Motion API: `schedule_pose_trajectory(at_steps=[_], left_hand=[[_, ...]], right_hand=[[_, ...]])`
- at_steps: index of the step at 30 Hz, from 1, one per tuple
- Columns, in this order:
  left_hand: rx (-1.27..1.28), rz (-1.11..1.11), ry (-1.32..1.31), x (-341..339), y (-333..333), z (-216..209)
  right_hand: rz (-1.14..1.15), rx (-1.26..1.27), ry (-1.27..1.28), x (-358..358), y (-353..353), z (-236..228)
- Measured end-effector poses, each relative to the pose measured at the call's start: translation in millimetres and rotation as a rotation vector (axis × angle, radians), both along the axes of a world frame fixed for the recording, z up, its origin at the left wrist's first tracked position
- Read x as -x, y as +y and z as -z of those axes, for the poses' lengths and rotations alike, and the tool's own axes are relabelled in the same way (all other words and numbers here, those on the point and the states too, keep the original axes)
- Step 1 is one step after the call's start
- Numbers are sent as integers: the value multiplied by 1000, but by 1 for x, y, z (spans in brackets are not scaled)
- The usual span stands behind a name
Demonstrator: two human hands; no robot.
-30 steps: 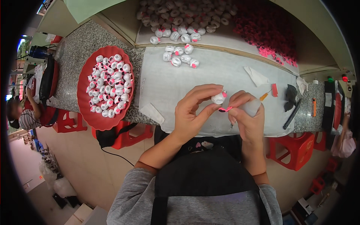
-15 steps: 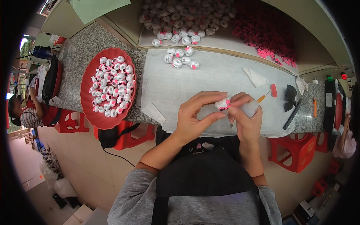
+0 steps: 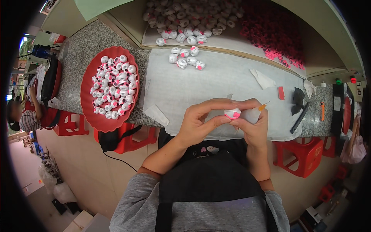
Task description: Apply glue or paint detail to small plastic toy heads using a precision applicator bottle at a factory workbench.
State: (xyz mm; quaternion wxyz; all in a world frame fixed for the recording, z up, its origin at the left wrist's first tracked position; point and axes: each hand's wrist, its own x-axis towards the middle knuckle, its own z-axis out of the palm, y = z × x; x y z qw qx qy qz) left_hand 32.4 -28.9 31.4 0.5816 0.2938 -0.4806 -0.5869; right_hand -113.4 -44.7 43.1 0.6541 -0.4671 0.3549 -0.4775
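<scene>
A small white rounded piece with a pink part (image 3: 232,113) is pinched by the fingers of my left hand (image 3: 196,123), above the white sheet (image 3: 185,89). My right hand (image 3: 256,129) has a translucent squeeze bottle (image 3: 252,115) with an orange needle tip tucked in its grip. Its thumb and forefinger also touch the pink side of the white piece. A thin pointed thing shows partly behind the fingers; what it is I cannot make out. Several similar white pieces (image 3: 186,58) lie at the sheet's far edge.
On the left stands a red scalloped tray (image 3: 87,96) full of white-and-pink pieces. A shelf behind holds heaps of white pieces (image 3: 193,15) and pink parts (image 3: 272,34). Right, near the sheet's edge, are a red scrap (image 3: 281,92), a black pen-like stick (image 3: 299,118) and an orange stick (image 3: 322,111).
The white piece has turned in my fingers, its pink part now toward me. My right fingers have moved over its top and side, and the bottle's needle has shifted slightly left.
</scene>
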Motion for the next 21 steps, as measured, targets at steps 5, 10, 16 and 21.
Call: schedule_pose_trajectory(at_steps=[5, 10, 16, 21], left_hand=[[-19, 24, 10, 1, -1, 1], [-32, 45, 46, 0, -2, 2], [57, 30, -4, 1, -1, 6], [61, 43, -32, 2, -1, 2]], right_hand=[[2, -12, -20, 2, 0, -2], [0, 0, -20, 3, 0, -1], [-13, 18, -18, 3, 2, -2], [5, -7, -47, 4, 3, 0]])
